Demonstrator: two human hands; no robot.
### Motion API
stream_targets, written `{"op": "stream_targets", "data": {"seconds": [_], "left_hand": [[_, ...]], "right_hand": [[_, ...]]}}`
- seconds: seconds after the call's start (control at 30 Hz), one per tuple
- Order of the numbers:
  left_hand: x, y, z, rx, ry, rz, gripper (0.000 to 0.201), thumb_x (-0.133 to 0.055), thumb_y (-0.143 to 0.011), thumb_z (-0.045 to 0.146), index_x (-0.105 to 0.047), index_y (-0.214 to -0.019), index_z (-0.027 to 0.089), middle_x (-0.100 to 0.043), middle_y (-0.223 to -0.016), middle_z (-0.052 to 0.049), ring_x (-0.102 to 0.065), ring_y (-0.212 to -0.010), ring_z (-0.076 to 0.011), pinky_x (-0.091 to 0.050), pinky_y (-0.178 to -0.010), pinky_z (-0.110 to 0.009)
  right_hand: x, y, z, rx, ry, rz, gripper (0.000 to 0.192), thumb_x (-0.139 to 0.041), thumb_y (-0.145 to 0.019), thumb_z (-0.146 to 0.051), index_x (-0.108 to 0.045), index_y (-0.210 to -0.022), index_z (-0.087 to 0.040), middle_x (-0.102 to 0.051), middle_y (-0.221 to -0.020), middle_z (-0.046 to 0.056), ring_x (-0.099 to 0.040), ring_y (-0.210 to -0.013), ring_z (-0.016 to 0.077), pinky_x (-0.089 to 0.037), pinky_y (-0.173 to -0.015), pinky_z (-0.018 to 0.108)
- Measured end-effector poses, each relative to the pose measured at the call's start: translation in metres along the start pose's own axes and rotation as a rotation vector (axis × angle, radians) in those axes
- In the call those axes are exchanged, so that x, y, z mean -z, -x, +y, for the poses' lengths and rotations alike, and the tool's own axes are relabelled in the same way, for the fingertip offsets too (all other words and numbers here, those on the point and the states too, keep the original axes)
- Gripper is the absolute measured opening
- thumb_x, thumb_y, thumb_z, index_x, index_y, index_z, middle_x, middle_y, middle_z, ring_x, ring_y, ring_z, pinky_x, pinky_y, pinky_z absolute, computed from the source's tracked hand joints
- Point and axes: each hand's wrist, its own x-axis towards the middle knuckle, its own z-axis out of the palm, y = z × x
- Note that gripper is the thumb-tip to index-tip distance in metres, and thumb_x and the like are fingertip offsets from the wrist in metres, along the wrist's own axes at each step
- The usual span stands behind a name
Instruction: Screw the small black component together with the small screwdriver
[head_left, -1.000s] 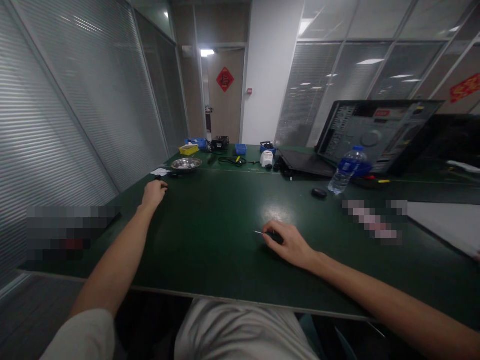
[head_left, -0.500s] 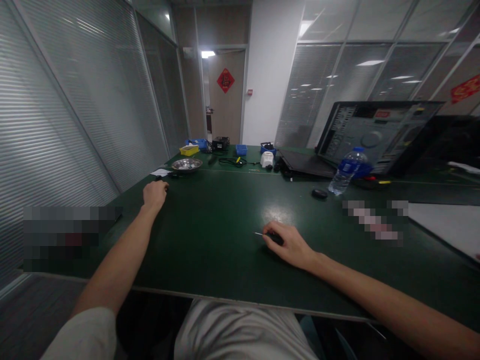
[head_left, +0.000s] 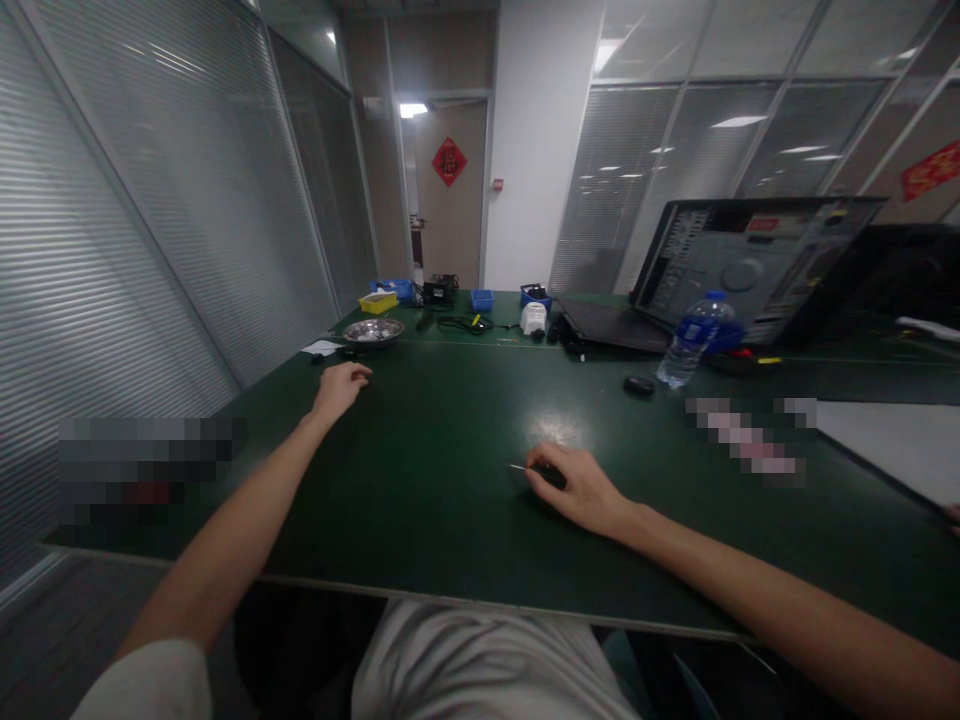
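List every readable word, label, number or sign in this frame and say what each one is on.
Nothing can be read for certain.
Red diamond sign on the door: one dark character, too blurred to read.
Red decoration on the right glass wall: gold marks, illegible.
Water bottle: blue label, print too small.
Open computer case: a red sticker, text unreadable.
Pixelated patches on the table: masked.
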Motion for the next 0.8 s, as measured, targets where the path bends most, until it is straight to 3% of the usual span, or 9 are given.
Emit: {"op": "stream_targets", "data": {"seconds": [0.13,0.23,0.33,0.47,0.57,0.7,0.8], "left_hand": [[-0.015,0.024,0.090,-0.292,0.345,-0.144,0.021,-0.067,-0.088,0.022,-0.078,-0.106,0.020,-0.075,-0.105,-0.005,-0.068,-0.095,-0.0200,-0.053,-0.088,-0.032],[-0.022,0.063,0.161,-0.493,0.553,-0.372,0.019,-0.069,-0.090,0.024,-0.078,-0.106,0.020,-0.073,-0.104,-0.006,-0.067,-0.092,-0.0179,-0.052,-0.085,-0.030],[-0.024,0.101,0.206,-0.627,0.643,-0.576,0.022,-0.071,-0.090,0.024,-0.077,-0.111,0.019,-0.071,-0.097,-0.005,-0.065,-0.085,-0.0159,-0.050,-0.079,-0.027],[-0.027,0.123,0.222,-0.672,0.667,-0.638,0.032,-0.072,-0.089,0.023,-0.070,-0.122,0.020,-0.065,-0.094,-0.003,-0.060,-0.083,-0.0155,-0.047,-0.077,-0.027],[-0.029,0.122,0.220,-0.645,0.702,-0.626,0.042,-0.074,-0.087,0.022,-0.064,-0.127,0.020,-0.063,-0.100,-0.004,-0.059,-0.086,-0.0161,-0.047,-0.077,-0.028],[-0.025,0.118,0.217,-0.639,0.729,-0.696,0.052,-0.076,-0.084,0.021,-0.059,-0.133,0.021,-0.065,-0.110,-0.006,-0.062,-0.096,-0.0185,-0.050,-0.084,-0.031],[-0.021,0.117,0.215,-0.664,0.667,-0.690,0.048,-0.077,-0.084,0.026,-0.063,-0.130,0.020,-0.066,-0.110,-0.007,-0.062,-0.096,-0.0194,-0.050,-0.085,-0.031]], "right_hand": [[-0.001,0.000,0.003,-0.015,0.010,0.012,0.013,-0.057,-0.099,-0.030,-0.065,-0.102,-0.021,-0.069,-0.089,0.002,-0.061,-0.074,0.0150,-0.043,-0.065,0.026],[-0.002,0.000,0.006,-0.028,0.020,0.035,0.011,-0.057,-0.097,-0.028,-0.065,-0.101,-0.021,-0.069,-0.088,0.002,-0.062,-0.075,0.0155,-0.042,-0.066,0.027],[-0.004,0.000,0.008,-0.049,0.049,0.059,0.009,-0.058,-0.093,-0.025,-0.065,-0.097,-0.021,-0.068,-0.084,0.001,-0.062,-0.073,0.0157,-0.042,-0.066,0.027],[-0.005,-0.001,0.009,-0.084,0.058,0.058,0.008,-0.060,-0.090,-0.022,-0.066,-0.095,-0.021,-0.068,-0.082,0.000,-0.062,-0.073,0.0156,-0.041,-0.067,0.026],[-0.005,-0.002,0.008,-0.090,0.062,0.041,0.007,-0.060,-0.088,-0.021,-0.066,-0.093,-0.021,-0.067,-0.081,-0.001,-0.061,-0.071,0.0153,-0.041,-0.067,0.026],[-0.004,-0.001,0.006,-0.082,0.074,0.015,0.007,-0.061,-0.087,-0.021,-0.065,-0.093,-0.021,-0.067,-0.080,-0.001,-0.060,-0.070,0.0149,-0.040,-0.066,0.026],[-0.003,0.000,0.005,-0.070,0.085,0.003,0.007,-0.060,-0.088,-0.022,-0.065,-0.093,-0.021,-0.067,-0.079,-0.001,-0.059,-0.068,0.0144,-0.039,-0.064,0.025]]}}
